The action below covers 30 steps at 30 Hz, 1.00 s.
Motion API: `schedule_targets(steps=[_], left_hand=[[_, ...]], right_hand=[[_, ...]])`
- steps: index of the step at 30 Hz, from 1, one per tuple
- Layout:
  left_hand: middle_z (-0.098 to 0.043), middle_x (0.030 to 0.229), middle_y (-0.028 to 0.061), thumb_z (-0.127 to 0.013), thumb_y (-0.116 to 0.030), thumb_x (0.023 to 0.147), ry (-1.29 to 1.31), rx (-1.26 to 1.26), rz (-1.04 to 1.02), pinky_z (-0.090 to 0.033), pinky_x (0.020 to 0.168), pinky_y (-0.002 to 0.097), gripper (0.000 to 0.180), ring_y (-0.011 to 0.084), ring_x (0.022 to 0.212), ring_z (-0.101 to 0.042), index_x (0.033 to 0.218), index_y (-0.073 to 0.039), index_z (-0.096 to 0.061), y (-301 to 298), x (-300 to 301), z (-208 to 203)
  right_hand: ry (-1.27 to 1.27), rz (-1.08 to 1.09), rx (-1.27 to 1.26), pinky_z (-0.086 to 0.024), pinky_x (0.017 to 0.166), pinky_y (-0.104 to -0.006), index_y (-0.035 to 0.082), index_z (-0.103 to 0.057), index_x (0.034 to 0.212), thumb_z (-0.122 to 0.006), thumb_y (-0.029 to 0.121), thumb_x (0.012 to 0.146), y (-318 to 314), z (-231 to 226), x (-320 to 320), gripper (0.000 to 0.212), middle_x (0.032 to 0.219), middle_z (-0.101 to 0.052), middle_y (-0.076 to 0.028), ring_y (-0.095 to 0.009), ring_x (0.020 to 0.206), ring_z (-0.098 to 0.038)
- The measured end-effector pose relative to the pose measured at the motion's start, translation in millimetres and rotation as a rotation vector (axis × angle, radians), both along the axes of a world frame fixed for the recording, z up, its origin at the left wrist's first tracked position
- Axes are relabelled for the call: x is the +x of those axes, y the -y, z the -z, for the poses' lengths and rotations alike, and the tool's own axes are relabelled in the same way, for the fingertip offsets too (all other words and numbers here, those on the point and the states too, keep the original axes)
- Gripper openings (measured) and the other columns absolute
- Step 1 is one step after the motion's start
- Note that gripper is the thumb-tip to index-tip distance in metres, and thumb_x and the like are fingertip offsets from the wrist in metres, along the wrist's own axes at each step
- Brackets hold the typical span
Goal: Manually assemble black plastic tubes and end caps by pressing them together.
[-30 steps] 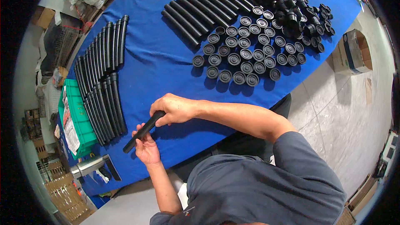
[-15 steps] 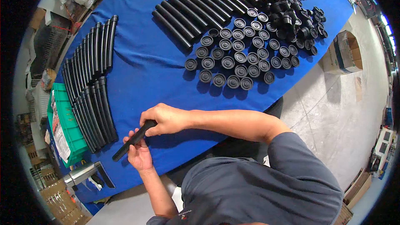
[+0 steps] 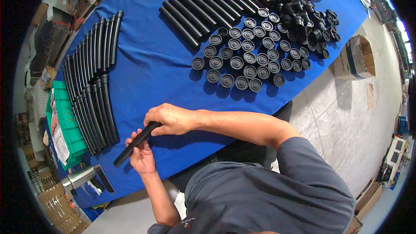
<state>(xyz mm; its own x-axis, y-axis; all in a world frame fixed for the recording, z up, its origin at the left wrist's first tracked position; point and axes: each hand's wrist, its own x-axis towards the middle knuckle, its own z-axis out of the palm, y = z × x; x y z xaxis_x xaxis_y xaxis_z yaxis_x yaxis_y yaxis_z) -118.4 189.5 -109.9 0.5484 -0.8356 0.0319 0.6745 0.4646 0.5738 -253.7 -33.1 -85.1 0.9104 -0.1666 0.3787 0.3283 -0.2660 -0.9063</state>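
A black tube (image 3: 126, 152) slants over the near left part of the blue table, held in both my hands. My left hand (image 3: 143, 161) is closed round its middle from below, fingers on one side and thumb on the other. The upper end sits in the grip of my right hand (image 3: 172, 119), whose fingers and palm hide that end. Left of my hands lie two rows of black tubes (image 3: 100, 45) with wider ends at the top. Beyond my right arm, several round black caps (image 3: 236, 63) are spread out, most with ringed faces up.
Plain black tubes (image 3: 186, 15) lie side by side at the far edge, next to a heap of caps (image 3: 300, 21). A green crate (image 3: 76, 134) and a metal cylinder on a bracket (image 3: 80, 177) stand at the left edge. A cardboard box (image 3: 355, 58) is on the floor at right.
Both hands still hold the tube; it tilts about the same, with its upper end now more covered by my right hand. The whole view has shifted slightly.
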Motion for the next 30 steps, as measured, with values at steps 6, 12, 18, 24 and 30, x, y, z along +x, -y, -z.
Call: schedule_targets(steps=[6,12,18,24,30], left_hand=[[-0.054,0.135,0.022,-0.065,-0.007,0.091,-0.145,0.068,-0.042,-0.045,0.111,0.0453,0.035,0.0339,0.133,-0.047,0.124,-0.002,-0.053,5.7,-3.6,-3.0],[-0.054,0.134,0.0253,-0.064,-0.01,0.093,-0.141,0.043,-0.014,-0.047,0.108,0.0464,0.035,0.0392,0.132,-0.046,0.124,0.001,-0.052,2.7,-0.8,-3.3],[-0.049,0.139,0.0241,-0.056,-0.008,0.097,-0.152,-0.002,0.018,-0.05,0.105,0.0484,0.033,0.0373,0.133,-0.045,0.129,0.001,-0.05,3.3,-0.4,-1.0],[-0.048,0.14,0.0247,-0.055,-0.008,0.098,-0.116,0.014,0.007,-0.051,0.104,0.0485,0.033,0.0382,0.135,-0.043,0.129,0.001,-0.051,-1.7,-0.6,0.1],[-0.053,0.137,0.0223,-0.06,0.001,0.09,-0.19,-0.019,0.017,-0.035,0.116,0.0493,0.033,0.0369,0.137,-0.041,0.123,0.0,-0.055,4.5,-0.9,-4.0]], right_hand=[[0.236,0.081,-0.132,-0.05,0.073,-0.0431,0.002,-0.059,0.109,-0.071,0.013,0.082,-6.4,5.9,1.6,0.031,0.093,-0.062,-0.017,-0.035,0.083,-0.062],[0.014,-0.02,0.051,-0.05,0.072,-0.0435,0.0,-0.062,0.109,-0.073,0.013,0.079,-1.7,-6.8,-2.1,0.034,0.089,-0.064,-0.017,-0.036,0.079,-0.064],[-0.029,0.014,0.019,-0.05,0.073,-0.0436,-0.001,-0.064,0.105,-0.074,0.014,0.078,-2.1,-7.2,-3.6,0.033,0.088,-0.065,-0.018,-0.036,0.081,-0.065],[-0.015,-0.033,0.022,-0.05,0.074,-0.0442,-0.001,-0.064,0.106,-0.073,0.014,0.077,-3.7,-4.4,-2.2,0.033,0.089,-0.065,-0.018,-0.037,0.082,-0.064],[0.178,0.113,-0.057,-0.051,0.074,-0.0447,-0.001,-0.062,0.107,-0.072,0.014,0.079,-9.7,-4.1,-2.3,0.033,0.093,-0.063,-0.018,-0.037,0.085,-0.063]])
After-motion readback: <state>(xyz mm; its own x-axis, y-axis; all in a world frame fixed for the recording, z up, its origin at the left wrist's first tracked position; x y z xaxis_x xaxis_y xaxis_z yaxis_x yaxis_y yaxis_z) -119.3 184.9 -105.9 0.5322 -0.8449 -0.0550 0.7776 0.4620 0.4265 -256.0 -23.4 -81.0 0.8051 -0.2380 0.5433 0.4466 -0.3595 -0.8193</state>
